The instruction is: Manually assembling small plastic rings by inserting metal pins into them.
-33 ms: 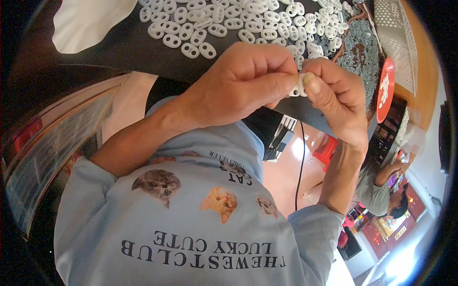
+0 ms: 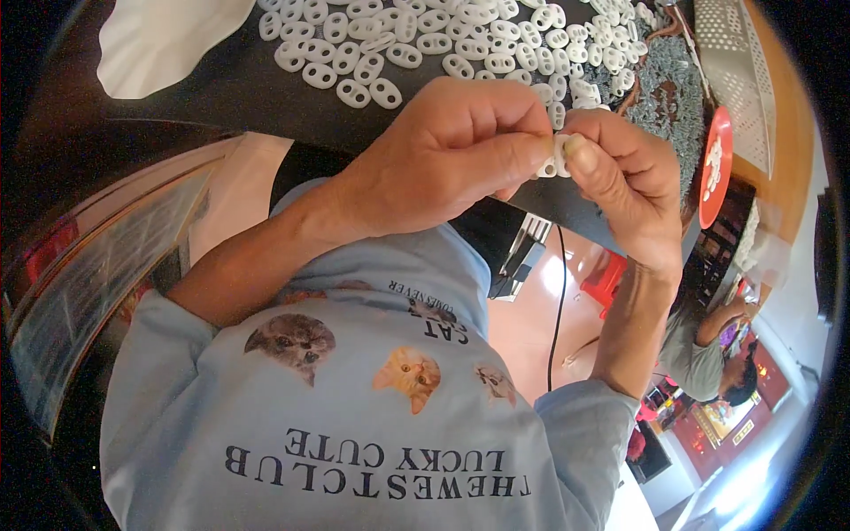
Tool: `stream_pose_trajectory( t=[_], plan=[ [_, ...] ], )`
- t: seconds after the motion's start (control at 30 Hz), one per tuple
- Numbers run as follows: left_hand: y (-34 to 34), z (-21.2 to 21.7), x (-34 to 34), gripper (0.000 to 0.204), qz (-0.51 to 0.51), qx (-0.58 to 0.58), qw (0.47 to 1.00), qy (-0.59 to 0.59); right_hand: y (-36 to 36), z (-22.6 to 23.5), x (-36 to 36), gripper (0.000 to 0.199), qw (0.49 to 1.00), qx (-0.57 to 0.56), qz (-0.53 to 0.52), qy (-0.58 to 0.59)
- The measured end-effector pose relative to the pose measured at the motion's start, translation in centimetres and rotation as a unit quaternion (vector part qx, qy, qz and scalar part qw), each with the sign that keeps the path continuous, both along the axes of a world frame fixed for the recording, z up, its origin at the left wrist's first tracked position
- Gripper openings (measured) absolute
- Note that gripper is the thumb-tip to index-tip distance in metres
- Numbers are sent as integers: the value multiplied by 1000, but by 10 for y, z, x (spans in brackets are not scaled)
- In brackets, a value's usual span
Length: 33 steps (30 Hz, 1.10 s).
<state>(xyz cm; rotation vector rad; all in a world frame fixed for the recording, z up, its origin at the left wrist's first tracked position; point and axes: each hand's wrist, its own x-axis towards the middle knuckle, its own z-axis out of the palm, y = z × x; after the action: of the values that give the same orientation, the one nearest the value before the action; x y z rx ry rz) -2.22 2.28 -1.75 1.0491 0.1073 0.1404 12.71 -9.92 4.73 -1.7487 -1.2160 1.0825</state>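
Observation:
My left hand (image 2: 465, 146) is closed in a pinch on a small white two-hole oval plastic piece (image 2: 548, 168). Against it, my right hand (image 2: 624, 177) grips another white piece (image 2: 561, 164) between thumb and fingers. The two pieces meet side by side just over the table's near edge, and the fingertips hide most of both. Beyond my hands, many loose white two-hole oval pieces (image 2: 405, 55) are spread over the dark table (image 2: 230, 111). One of them (image 2: 556, 115) lies right behind my fingertips.
A heap of small grey parts (image 2: 664, 102) lies right of the white ones. A red dish (image 2: 715, 168) with white bits and a perforated white basket (image 2: 735, 71) stand farther right. At far left is a white wavy-edged tray (image 2: 164, 44). Another person (image 2: 708, 354) sits at lower right.

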Motion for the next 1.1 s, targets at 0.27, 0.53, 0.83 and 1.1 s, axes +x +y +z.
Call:
stream_pose_trajectory(
  t=[0.27, 0.53, 0.83, 1.1],
  plan=[
    [-4, -2, 3, 18, 45, 0, 999, -8, -1, -2, -11, 29, 959, 82, 52, -266],
    [-4, 4, 7, 20, 36, -58, 997, 20, -3, -2, -12, 26, 920, 120, 70, -368],
    [-6, 6, 10, 17, 55, 3, 998, 40, -4, -1, -17, 27, 921, 135, 46, -363],
    [-7, 4, 11, 16, 49, -1, 998, 40, -10, -4, -21, 29, 917, 132, 13, -376]
  ],
)
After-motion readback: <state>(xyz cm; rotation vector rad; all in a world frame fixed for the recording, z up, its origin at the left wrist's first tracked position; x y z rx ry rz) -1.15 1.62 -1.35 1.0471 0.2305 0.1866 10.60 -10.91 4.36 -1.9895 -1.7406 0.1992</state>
